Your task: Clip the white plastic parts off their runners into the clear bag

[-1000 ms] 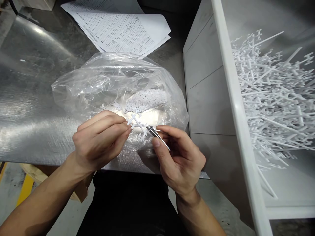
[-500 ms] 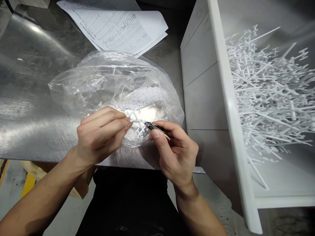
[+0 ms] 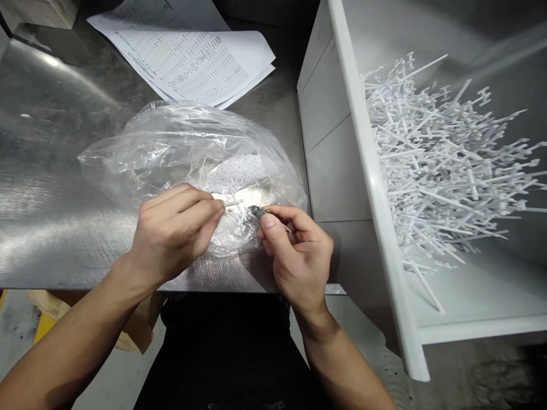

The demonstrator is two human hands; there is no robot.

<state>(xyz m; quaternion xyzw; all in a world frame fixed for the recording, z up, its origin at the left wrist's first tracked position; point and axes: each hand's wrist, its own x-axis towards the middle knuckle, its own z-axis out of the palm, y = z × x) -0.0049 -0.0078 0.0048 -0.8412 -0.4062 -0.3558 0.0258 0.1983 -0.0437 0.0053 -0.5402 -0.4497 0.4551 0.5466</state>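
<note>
Fingers of the left hand point(image 3: 173, 233), in the head view, are pinched together on a thin white branching piece point(image 3: 234, 203), over a clear plastic bag point(image 3: 149, 151) on the tabletop point(image 3: 47, 193). The piece's stem points rightward from this nearer hand; the right hand point(image 3: 299, 245) grips small metal clippers point(image 3: 258, 212) slantwise, their nose just beside the branches, contact unclear.
</note>
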